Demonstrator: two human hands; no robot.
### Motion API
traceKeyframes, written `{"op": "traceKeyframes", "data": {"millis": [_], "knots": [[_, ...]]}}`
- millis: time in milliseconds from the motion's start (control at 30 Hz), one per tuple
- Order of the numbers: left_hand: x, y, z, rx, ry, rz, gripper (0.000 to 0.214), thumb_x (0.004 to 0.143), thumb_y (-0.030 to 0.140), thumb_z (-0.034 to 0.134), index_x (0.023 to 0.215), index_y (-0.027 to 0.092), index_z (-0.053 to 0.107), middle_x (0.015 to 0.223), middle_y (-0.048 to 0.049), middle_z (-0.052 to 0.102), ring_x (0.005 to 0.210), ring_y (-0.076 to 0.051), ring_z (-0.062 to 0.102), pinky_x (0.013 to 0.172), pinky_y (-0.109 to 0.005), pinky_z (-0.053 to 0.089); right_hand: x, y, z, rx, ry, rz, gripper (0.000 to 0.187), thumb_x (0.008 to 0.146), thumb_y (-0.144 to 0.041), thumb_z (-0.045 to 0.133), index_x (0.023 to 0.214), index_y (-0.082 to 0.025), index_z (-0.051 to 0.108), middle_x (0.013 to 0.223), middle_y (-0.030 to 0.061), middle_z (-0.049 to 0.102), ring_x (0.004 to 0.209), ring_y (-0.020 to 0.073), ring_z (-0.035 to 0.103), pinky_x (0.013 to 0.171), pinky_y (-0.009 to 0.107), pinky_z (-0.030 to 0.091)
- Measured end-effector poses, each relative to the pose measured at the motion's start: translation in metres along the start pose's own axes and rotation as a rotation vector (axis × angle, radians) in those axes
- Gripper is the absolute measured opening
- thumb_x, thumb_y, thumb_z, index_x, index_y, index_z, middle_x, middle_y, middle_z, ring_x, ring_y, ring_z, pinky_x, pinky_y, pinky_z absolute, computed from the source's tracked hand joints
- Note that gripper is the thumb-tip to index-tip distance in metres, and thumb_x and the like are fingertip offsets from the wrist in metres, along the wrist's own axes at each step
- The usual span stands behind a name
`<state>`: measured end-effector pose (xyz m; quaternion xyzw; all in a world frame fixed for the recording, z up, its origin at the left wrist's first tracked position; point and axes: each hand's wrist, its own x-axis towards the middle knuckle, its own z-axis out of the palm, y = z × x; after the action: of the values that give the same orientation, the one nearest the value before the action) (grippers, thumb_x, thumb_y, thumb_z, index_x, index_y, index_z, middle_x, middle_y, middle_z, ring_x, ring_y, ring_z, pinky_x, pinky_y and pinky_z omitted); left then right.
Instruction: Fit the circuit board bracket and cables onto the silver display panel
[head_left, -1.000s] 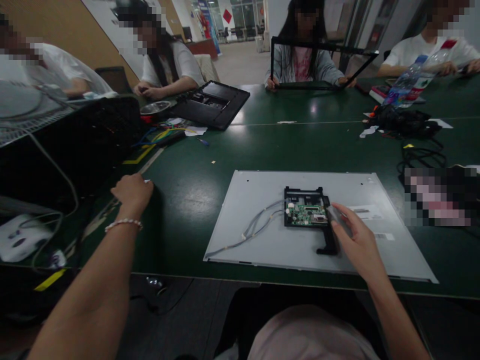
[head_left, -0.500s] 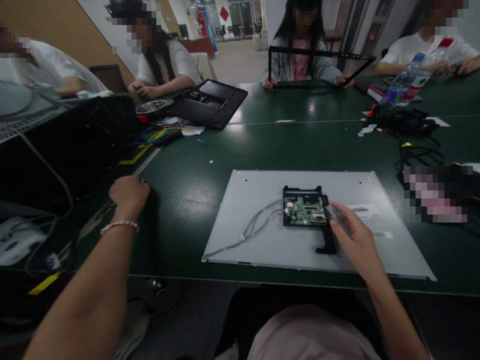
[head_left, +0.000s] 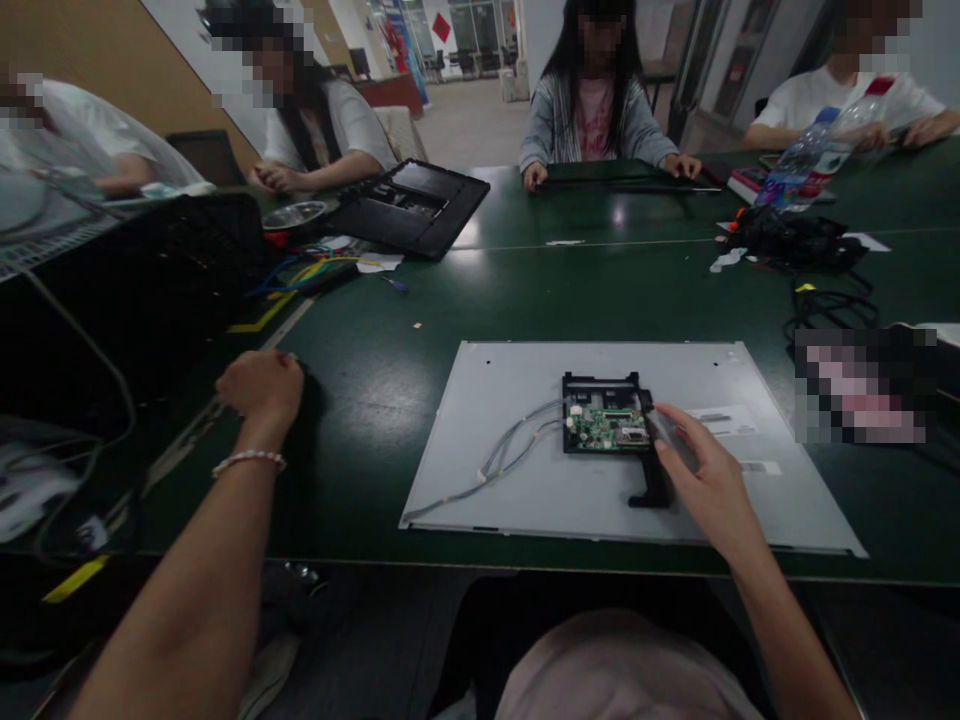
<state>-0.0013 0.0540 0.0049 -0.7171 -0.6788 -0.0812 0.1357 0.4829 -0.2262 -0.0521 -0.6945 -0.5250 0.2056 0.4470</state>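
Observation:
A flat grey-white display panel (head_left: 510, 480) lies on the table in front of me. On it sits a black plastic bracket (head_left: 657, 480) carrying a green circuit board (head_left: 600, 428), with thin grey cables (head_left: 501, 452) running off to the panel's lower left corner. My right hand (head_left: 701, 465) is at the bracket's right edge, thumb and forefinger closed against it; something greyish shows between them, too unclear to name. My left hand (head_left: 262, 385), with a beaded bracelet at the wrist, is curled into a fist left of the panel. Whatever it holds, if anything, is hidden.
Across the green table (head_left: 360, 400) a person has both hands on a thin black frame (head_left: 622, 184). A black plastic casing (head_left: 409, 205) lies at the back left, near coloured wires. Bottles (head_left: 799, 165), black cables (head_left: 832, 300) and a dark bundle (head_left: 795, 240) are on the right.
The person opposite has lowered the black frame from upright to nearly flat on the table. My hands, the panel and the bracket hold almost the same places; the view has shifted slightly.

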Motion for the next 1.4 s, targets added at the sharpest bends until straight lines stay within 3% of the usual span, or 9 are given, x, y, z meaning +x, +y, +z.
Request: {"op": "traceKeyframes", "data": {"millis": [100, 167, 267, 333, 433, 533, 633, 867, 1400], "knots": [[-0.003, 0.027, 0.000, 0.046, 0.098, -0.084, 0.038, 0.097, 0.023, 0.044, 0.111, -0.002, 0.068, 0.102, -0.0158, 0.071, 0.084, -0.020, 0.059, 0.076, -0.032, 0.042, 0.000, -0.002, 0.001, 0.001, -0.005, 0.001, 0.044, 0.091, -0.038, 0.049, 0.131, -0.021, 0.057, 0.136, 0.0118, 0.060, 0.123, 0.0291, 0.057, 0.107, 0.052, 0.042], [-0.009, 0.059, -0.001, 0.030, 0.127, -0.027, 0.038, 0.098, 0.027, 0.042, 0.113, 0.008, 0.072, 0.112, -0.0144, 0.070, 0.092, -0.023, 0.062, 0.078, -0.033, 0.042, -0.001, -0.004, 0.002, 0.001, -0.009, 0.002, 0.045, 0.091, -0.038, 0.050, 0.131, -0.021, 0.057, 0.136, 0.0116, 0.060, 0.123, 0.0290, 0.057, 0.108, 0.052, 0.041], [-0.025, 0.122, -0.009, -0.072, 0.158, 0.197, 0.040, 0.100, 0.030, 0.039, 0.111, 0.012, 0.073, 0.107, -0.0153, 0.072, 0.093, -0.025, 0.065, 0.083, -0.037, 0.042, -0.002, -0.005, 0.001, -0.007, -0.008, -0.005, 0.045, 0.091, -0.038, 0.050, 0.132, -0.022, 0.057, 0.136, 0.0109, 0.060, 0.123, 0.0289, 0.056, 0.108, 0.052, 0.041], [-0.038, 0.166, -0.018, -0.110, 0.135, 0.318, 0.036, 0.101, 0.032, 0.041, 0.110, 0.020, 0.074, 0.106, -0.0072, 0.074, 0.092, -0.020, 0.066, 0.086, -0.034, 0.042, -0.003, -0.004, 0.001, -0.017, -0.007, -0.013, 0.045, 0.091, -0.039, 0.049, 0.132, -0.022, 0.056, 0.135, 0.0108, 0.061, 0.123, 0.0287, 0.057, 0.108, 0.052, 0.042], [-0.057, 0.222, -0.035, -0.216, 0.094, 0.628, 0.029, 0.099, 0.030, 0.045, 0.102, 0.021, 0.073, 0.093, -0.0048, 0.075, 0.084, -0.019, 0.066, 0.083, -0.034, 0.043, -0.004, -0.003, -0.001, -0.034, -0.010, -0.033, 0.045, 0.091, -0.038, 0.049, 0.132, -0.023, 0.056, 0.135, 0.0110, 0.061, 0.123, 0.0286, 0.057, 0.107, 0.052, 0.042], [-0.070, 0.263, -0.048, -0.248, 0.094, 0.830, 0.026, 0.098, 0.025, 0.047, 0.095, 0.020, 0.072, 0.086, -0.0055, 0.073, 0.080, -0.019, 0.066, 0.081, -0.036, 0.043, -0.006, -0.003, -0.002, -0.049, -0.014, -0.057, 0.045, 0.091, -0.038, 0.048, 0.134, -0.023, 0.054, 0.136, 0.0111, 0.059, 0.126, 0.0289, 0.055, 0.109, 0.053, 0.039], [-0.078, 0.291, -0.050, -0.242, 0.055, 0.914, 0.026, 0.097, 0.020, 0.046, 0.090, 0.019, 0.071, 0.086, -0.0059, 0.072, 0.080, -0.019, 0.065, 0.080, -0.035, 0.042, -0.007, -0.004, -0.004, -0.063, -0.014, -0.072, 0.046, 0.091, -0.037, 0.049, 0.135, -0.023, 0.054, 0.137, 0.0116, 0.059, 0.127, 0.0292, 0.053, 0.110, 0.053, 0.039], [-0.094, 0.322, -0.039, -0.262, -0.010, 0.944, 0.024, 0.093, 0.012, 0.047, 0.085, 0.016, 0.069, 0.088, -0.0088, 0.072, 0.081, -0.021, 0.065, 0.076, -0.036, 0.040, -0.008, -0.003, -0.012, -0.074, -0.022, -0.089, 0.045, 0.091, -0.036, 0.048, 0.133, -0.022, 0.055, 0.137, 0.0121, 0.059, 0.128, 0.0296, 0.053, 0.110, 0.054, 0.039], [-0.096, 0.324, -0.036, -0.266, -0.028, 0.959, 0.019, 0.091, 0.010, 0.051, 0.088, 0.017, 0.068, 0.092, -0.0075, 0.072, 0.086, -0.021, 0.065, 0.083, -0.037, 0.039, -0.008, -0.001, -0.012, -0.081, -0.028, -0.115, 0.045, 0.090, -0.037, 0.049, 0.133, -0.025, 0.055, 0.136, 0.0102, 0.060, 0.128, 0.0289, 0.053, 0.110, 0.053, 0.039]]}}
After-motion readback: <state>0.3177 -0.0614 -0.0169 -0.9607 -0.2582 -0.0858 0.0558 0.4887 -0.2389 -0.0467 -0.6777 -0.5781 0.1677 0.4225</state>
